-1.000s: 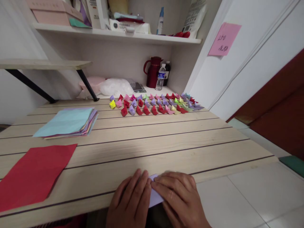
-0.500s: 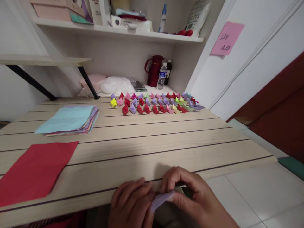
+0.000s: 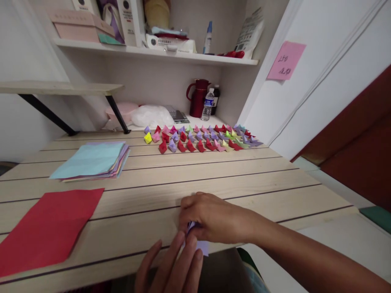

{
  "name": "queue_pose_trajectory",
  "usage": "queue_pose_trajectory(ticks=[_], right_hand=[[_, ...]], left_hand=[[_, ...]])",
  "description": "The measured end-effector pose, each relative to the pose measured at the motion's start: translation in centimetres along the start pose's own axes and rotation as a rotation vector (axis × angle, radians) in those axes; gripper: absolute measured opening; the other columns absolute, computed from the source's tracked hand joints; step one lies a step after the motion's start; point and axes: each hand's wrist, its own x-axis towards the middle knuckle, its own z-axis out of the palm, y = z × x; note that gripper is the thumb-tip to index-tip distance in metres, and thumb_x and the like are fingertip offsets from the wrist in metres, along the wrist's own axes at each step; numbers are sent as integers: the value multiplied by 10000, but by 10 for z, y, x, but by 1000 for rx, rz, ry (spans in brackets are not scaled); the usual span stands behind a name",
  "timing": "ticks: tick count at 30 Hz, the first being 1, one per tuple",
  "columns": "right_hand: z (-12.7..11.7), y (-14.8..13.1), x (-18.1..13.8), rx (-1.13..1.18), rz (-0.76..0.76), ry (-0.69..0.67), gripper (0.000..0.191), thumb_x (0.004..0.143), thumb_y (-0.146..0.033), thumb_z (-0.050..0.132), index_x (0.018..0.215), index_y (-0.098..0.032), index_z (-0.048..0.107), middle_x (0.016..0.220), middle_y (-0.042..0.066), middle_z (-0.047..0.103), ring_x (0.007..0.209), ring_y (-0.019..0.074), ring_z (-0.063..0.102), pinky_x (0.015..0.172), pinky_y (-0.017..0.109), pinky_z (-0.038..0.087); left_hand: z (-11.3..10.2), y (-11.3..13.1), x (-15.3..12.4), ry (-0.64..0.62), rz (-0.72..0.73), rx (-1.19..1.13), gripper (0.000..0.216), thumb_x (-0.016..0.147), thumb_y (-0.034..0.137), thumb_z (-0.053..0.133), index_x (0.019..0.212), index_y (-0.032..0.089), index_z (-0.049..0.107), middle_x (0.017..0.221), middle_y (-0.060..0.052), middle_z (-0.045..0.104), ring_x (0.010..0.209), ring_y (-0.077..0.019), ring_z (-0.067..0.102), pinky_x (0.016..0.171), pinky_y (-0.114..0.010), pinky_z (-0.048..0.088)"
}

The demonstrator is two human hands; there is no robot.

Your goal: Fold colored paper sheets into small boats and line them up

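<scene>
A small piece of folded purple paper (image 3: 203,247) is between my two hands at the front edge of the table, partly covered by fingers. My right hand (image 3: 210,217) is closed, its curled fingers gripping the paper's upper part close to the tabletop. My left hand (image 3: 172,264) comes from below with long, slightly parted fingers against the paper's lower left side; its thumb is hidden. To the left lies a sheet of red paper (image 3: 51,228). Behind it is a stack of coloured paper (image 3: 91,158), light blue on top.
Several small folded paper shapes (image 3: 191,145) stand in rows along the back of the slatted table (image 3: 146,195). Beyond them, a shelf holds a dark red jug (image 3: 198,98) and a water bottle (image 3: 208,105). A raised wooden stand (image 3: 61,88) is at left.
My right hand has moved left and up, turning over the purple paper, with more forearm showing. My left fingers have spread a little and moved lower. The view has tilted up slightly.
</scene>
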Motion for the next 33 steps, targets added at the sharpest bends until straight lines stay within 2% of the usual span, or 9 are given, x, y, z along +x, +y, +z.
queue_pose_trajectory(ticks=[7, 10, 12, 15, 17, 20, 24, 28, 33], right_hand=[[12, 4, -18, 150, 151, 284, 416, 883, -172, 674, 1273, -273, 572, 1168, 49, 603, 1053, 176, 619, 917, 286, 519], [9, -1, -43, 167, 171, 397, 342, 980, -205, 537, 1314, -277, 527, 1259, 62, 598, 1197, 185, 557, 1016, 323, 477], [12, -8, -59, 99, 154, 347, 351, 997, -301, 523, 1347, -287, 510, 1332, 63, 579, 1256, 195, 526, 1034, 330, 473], [27, -14, -72, -112, 113, 269, 564, 928, -493, 591, 1415, -232, 480, 1381, 96, 575, 1280, 235, 520, 1048, 369, 475], [41, -15, -73, -238, 66, 278, 608, 895, -524, 626, 1387, -184, 520, 1342, 115, 617, 1249, 270, 544, 1032, 428, 479], [58, -15, -70, -314, 67, 413, 407, 948, -365, 599, 1317, -192, 584, 1261, 79, 679, 1170, 255, 588, 982, 434, 486], [68, -19, -71, -203, 94, 557, 276, 986, -288, 545, 1249, -246, 618, 1111, 26, 722, 1046, 210, 614, 904, 372, 482], [68, -24, -72, -78, 141, 579, 233, 982, -254, 538, 1200, -264, 623, 1065, 16, 699, 1026, 203, 592, 884, 362, 454], [66, -26, -66, 6, 218, 600, 184, 945, -132, 510, 1024, -244, 634, 1019, 8, 676, 948, 188, 592, 847, 361, 427]], left_hand=[[10, 4, -21, -52, -25, 5, 306, 976, 172, 445, 1097, 225, 721, 1080, 38, 774, 1027, -124, 683, 1207, -377, 243], [8, 5, -20, -59, -82, -39, 305, 962, 165, 453, 1078, 246, 722, 1064, 56, 777, 1006, -109, 692, 1207, -347, 228], [7, 6, -19, -70, -106, -51, 283, 956, 174, 478, 1078, 257, 719, 1050, 59, 780, 994, -103, 697, 1210, -337, 208], [5, 4, -17, -97, -102, -51, 245, 952, 206, 514, 1083, 262, 714, 1040, 49, 783, 984, -112, 705, 1214, -345, 190], [5, 2, -16, -117, -86, -60, 243, 949, 211, 514, 1079, 255, 714, 1039, 38, 783, 988, -117, 705, 1211, -347, 194], [4, 0, -13, -126, -84, -49, 251, 936, 192, 521, 1093, 240, 711, 1039, 19, 781, 992, -115, 699, 1193, -325, 225], [5, 4, -10, -125, -109, -14, 266, 921, 167, 542, 1113, 243, 709, 1057, 16, 775, 1005, -119, 685, 1171, -318, 252], [2, 4, -9, -138, -112, -49, 246, 946, 195, 529, 1117, 212, 705, 1053, -19, 772, 1015, -132, 665, 1127, -324, 296], [-7, -8, 0, -287, -99, -44, 276, 950, 323, 531, 1162, 228, 680, 1044, -32, 743, 944, -149, 642, 936, -326, 372]])
